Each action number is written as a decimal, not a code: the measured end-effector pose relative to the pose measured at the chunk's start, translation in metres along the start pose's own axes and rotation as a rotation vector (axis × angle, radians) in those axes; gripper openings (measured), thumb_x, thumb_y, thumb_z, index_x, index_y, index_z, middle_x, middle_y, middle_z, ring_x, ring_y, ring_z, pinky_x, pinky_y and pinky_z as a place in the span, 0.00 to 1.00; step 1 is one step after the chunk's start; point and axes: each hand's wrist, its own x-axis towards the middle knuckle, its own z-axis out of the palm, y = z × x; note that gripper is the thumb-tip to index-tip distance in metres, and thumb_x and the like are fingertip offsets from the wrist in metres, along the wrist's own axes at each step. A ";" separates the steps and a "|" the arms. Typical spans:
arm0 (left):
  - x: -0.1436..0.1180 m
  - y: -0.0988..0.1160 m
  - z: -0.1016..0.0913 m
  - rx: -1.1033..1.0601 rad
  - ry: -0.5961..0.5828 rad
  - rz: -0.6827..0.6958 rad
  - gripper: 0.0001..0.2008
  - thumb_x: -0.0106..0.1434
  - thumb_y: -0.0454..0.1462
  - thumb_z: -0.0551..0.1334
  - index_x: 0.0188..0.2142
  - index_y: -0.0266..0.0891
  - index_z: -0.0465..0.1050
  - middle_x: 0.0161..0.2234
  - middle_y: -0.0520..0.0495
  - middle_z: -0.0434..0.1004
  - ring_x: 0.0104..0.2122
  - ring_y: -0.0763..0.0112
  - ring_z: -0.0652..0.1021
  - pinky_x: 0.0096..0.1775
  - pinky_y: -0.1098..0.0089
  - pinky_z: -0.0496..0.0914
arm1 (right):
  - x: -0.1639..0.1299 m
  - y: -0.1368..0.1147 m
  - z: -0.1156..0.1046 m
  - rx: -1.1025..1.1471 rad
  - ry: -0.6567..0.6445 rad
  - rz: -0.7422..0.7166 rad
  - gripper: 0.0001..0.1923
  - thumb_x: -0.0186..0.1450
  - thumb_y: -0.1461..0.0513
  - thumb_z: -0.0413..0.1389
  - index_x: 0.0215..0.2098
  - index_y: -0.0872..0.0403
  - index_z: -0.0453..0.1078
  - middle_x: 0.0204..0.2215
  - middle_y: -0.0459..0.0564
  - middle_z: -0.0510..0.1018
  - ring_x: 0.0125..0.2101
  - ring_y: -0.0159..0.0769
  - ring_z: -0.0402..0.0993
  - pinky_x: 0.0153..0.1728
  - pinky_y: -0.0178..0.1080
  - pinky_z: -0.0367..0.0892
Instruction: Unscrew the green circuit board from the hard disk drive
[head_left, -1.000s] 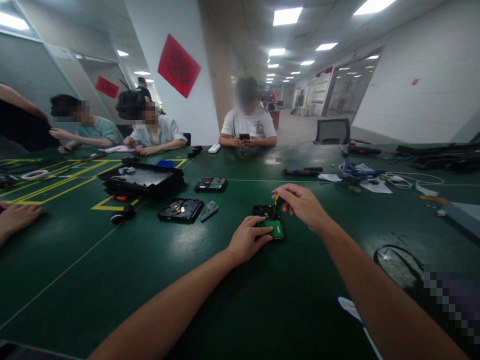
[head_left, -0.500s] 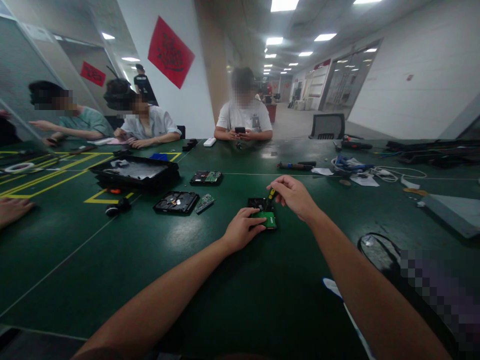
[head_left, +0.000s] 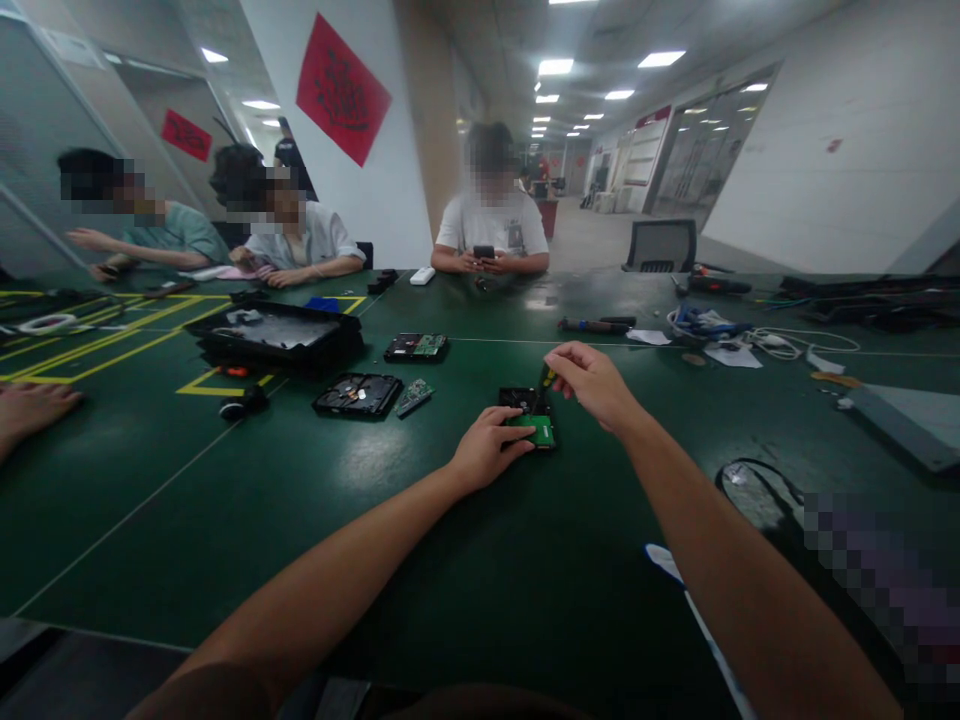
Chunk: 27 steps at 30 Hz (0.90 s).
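Head view. Right fingertips (head_left: 559, 362) pinched round the yellow-and-black handle of a small screwdriver (head_left: 545, 381), held near upright, tip down on the small black hard drive with a green circuit board on top (head_left: 531, 418). Left fingertips (head_left: 517, 437) spread flat and pressed on the near-left edge of that board, pinning the drive to the dark green table mat (head_left: 390, 560). Right hand (head_left: 592, 385) arched above the drive; left hand (head_left: 487, 455) low, just beside it.

Handling, as judged: rigid, dense metal casing, heavy for its bulk; bare board fragile, best gripped by the casing's side edges, not by the components. Smooth mat, so sliding likely under driver torque unless held down.

Further left, well apart: an opened black drive casing (head_left: 357, 394) with a loose green board (head_left: 414, 396) just beside it, and a black plastic tray (head_left: 274, 340). Other people seated at the far side.
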 end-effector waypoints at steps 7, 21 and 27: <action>0.000 0.001 -0.001 -0.003 -0.006 -0.008 0.16 0.70 0.45 0.65 0.54 0.47 0.81 0.59 0.41 0.74 0.60 0.53 0.71 0.60 0.50 0.69 | 0.000 0.000 0.003 0.111 -0.037 0.024 0.13 0.69 0.52 0.57 0.45 0.52 0.75 0.40 0.51 0.81 0.23 0.29 0.72 0.22 0.34 0.64; 0.000 0.004 -0.003 -0.008 -0.009 -0.010 0.15 0.69 0.44 0.66 0.54 0.48 0.81 0.60 0.42 0.74 0.60 0.53 0.71 0.60 0.48 0.69 | -0.001 -0.003 0.001 0.051 0.002 0.040 0.12 0.65 0.52 0.61 0.39 0.52 0.72 0.36 0.50 0.82 0.21 0.29 0.70 0.18 0.33 0.60; 0.000 0.004 -0.003 -0.012 -0.006 -0.011 0.16 0.70 0.44 0.65 0.54 0.48 0.81 0.59 0.41 0.74 0.60 0.53 0.71 0.61 0.49 0.69 | 0.000 -0.003 0.003 0.136 -0.049 0.038 0.15 0.71 0.52 0.54 0.45 0.53 0.77 0.38 0.52 0.82 0.24 0.30 0.74 0.24 0.35 0.68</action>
